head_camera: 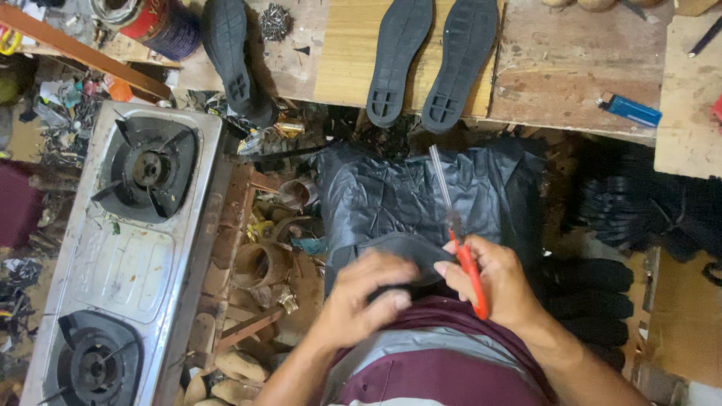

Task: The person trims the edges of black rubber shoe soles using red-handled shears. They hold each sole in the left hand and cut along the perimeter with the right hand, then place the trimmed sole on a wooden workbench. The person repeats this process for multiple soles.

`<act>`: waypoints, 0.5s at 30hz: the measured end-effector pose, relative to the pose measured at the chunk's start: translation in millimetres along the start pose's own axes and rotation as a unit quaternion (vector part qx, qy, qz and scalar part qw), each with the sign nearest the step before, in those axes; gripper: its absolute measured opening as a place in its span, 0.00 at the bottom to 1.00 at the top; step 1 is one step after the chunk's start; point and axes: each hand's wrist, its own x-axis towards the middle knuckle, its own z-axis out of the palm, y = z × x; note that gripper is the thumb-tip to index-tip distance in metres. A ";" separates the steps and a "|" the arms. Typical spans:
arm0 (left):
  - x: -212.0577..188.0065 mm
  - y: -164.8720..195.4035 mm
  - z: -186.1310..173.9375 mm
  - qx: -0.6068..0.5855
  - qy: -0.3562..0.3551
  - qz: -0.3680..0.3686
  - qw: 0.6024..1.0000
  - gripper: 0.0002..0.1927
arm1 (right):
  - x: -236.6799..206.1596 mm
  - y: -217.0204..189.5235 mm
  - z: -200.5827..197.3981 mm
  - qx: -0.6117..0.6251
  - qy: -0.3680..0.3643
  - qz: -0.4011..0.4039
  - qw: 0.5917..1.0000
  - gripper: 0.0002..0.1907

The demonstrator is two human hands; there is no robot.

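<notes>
Cluttered workshop floor lies below, littered with scraps, metal tins and wooden shoe lasts. Along the top runs a worn wooden tabletop (571, 68) carrying two black shoe soles (432, 60) side by side, a black shoe (233, 60) to their left, a pile of small nails (275, 21) and a blue lighter (630, 110) well to the right. A two-burner steel gas stove (128, 248) stands on the left.

On the person's lap, over a black plastic sheet (398, 195), lies a piece of dark sole material (402, 248). The left hand (365, 297) presses down on its near edge, fingers curled over it in a closed grip. The right hand (500, 282) is wrapped tightly round the orange handle of a pair of scissors (460, 240), whose metal blades point up and away over the sheet. A stack of black soles (594, 301) sits just to the right.
</notes>
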 end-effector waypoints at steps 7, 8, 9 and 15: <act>-20.7 -32.5 43.1 -0.624 0.110 -0.230 0.739 0.36 | -8.7 9.8 4.3 0.113 -0.023 -0.023 0.993 0.14; -21.1 -36.3 41.4 -0.604 0.145 -0.215 0.754 0.32 | -13.6 10.0 6.2 0.100 -0.026 -0.018 0.994 0.13; -21.9 -38.6 37.1 -0.582 0.180 -0.201 0.767 0.27 | -18.2 9.4 7.0 0.088 -0.029 -0.013 0.996 0.12; -4.3 -53.8 -3.5 -0.474 0.299 -0.139 0.816 0.17 | -19.6 4.3 -1.9 -0.058 -0.068 -0.168 0.982 0.21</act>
